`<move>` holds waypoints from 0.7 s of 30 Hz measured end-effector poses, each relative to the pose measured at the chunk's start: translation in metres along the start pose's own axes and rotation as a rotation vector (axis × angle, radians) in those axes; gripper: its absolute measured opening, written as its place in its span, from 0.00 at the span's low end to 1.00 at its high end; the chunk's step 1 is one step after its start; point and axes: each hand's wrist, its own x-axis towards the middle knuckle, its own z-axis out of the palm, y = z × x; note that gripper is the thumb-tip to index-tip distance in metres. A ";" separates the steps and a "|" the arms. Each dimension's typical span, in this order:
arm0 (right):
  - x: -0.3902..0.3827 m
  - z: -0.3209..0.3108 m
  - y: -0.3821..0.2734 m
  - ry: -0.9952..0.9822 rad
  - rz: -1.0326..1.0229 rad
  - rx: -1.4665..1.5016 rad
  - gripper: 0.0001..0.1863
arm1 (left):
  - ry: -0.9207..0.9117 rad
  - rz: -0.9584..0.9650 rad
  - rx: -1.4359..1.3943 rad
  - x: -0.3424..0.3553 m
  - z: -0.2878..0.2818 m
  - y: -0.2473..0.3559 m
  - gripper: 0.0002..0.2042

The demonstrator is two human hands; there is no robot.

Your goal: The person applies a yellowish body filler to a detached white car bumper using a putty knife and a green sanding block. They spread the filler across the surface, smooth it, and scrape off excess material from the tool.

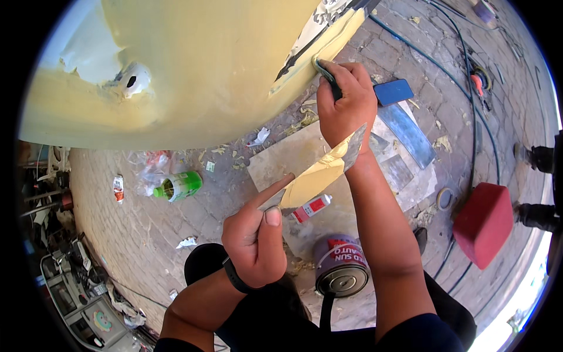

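My left hand (pixel 255 243) grips a metal plate (pixel 355 144) loaded with pale yellow putty (pixel 316 176), held in front of my right forearm. My right hand (pixel 349 102) is closed on a dark, thin spreader (pixel 328 76), its end against the lower right edge of a yellowish curved panel (pixel 217 58). That edge has a white and dark strip with putty along it. A holed, puttied patch (pixel 135 82) marks the panel's left. A white-and-red tube (pixel 309 208) lies below the plate.
On the brick paving are a dirty board (pixel 270 158), metal sheets (pixel 407 135), a phone (pixel 393 92), a paint can (pixel 340 278), a green bottle (pixel 186 185), a red block (pixel 481 226), hoses (pixel 446 67) and scraps. Machinery parts (pixel 76 293) stand at left, dark tubular objects (pixel 533 214) at right.
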 end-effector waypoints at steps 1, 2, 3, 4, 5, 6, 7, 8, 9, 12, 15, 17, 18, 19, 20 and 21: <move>-0.009 0.001 -0.008 0.002 0.021 -0.001 0.14 | -0.009 0.015 -0.012 -0.001 0.001 0.000 0.18; -0.019 0.003 -0.022 -0.017 -0.007 -0.008 0.15 | -0.011 0.025 -0.006 -0.003 -0.003 0.002 0.18; -0.026 0.003 -0.027 -0.020 -0.017 -0.002 0.15 | -0.021 0.043 -0.023 -0.003 0.000 0.000 0.18; -0.034 0.004 -0.031 -0.023 -0.026 0.004 0.16 | -0.031 0.048 -0.036 -0.003 0.001 -0.002 0.18; -0.042 0.007 -0.037 -0.025 -0.032 0.021 0.16 | -0.040 0.053 -0.038 -0.004 0.000 -0.001 0.18; -0.051 0.011 -0.044 -0.012 -0.043 0.021 0.18 | -0.049 0.043 -0.038 -0.004 -0.001 0.001 0.18; -0.060 0.013 -0.050 -0.037 -0.049 0.039 0.18 | -0.048 0.043 -0.038 -0.004 -0.001 0.001 0.18; -0.069 0.015 -0.056 -0.062 -0.056 0.056 0.18 | -0.046 0.044 -0.039 -0.004 -0.001 0.002 0.18; -0.076 0.014 -0.058 -0.087 -0.062 0.073 0.19 | -0.033 0.055 -0.040 -0.003 0.000 0.001 0.18; -0.073 0.004 -0.043 -0.225 -0.108 0.271 0.17 | -0.019 0.068 -0.037 -0.002 0.002 -0.002 0.18; -0.031 -0.023 -0.011 -0.247 0.060 0.246 0.15 | 0.003 0.073 -0.043 -0.003 -0.001 -0.004 0.18; 0.015 -0.028 0.034 -0.031 0.368 0.338 0.14 | 0.016 0.079 -0.048 -0.003 0.002 -0.005 0.19; 0.043 -0.035 0.044 -0.026 0.361 0.274 0.14 | 0.024 0.080 -0.034 -0.004 0.002 -0.005 0.19; 0.071 -0.039 0.071 0.022 0.177 0.191 0.14 | 0.017 0.084 -0.047 -0.002 0.005 -0.005 0.19; 0.086 -0.037 0.070 0.026 0.194 0.161 0.14 | 0.020 0.077 -0.039 -0.002 0.004 -0.007 0.19; 0.102 -0.035 0.075 0.020 0.172 0.143 0.15 | 0.021 0.075 -0.037 -0.002 0.004 -0.008 0.19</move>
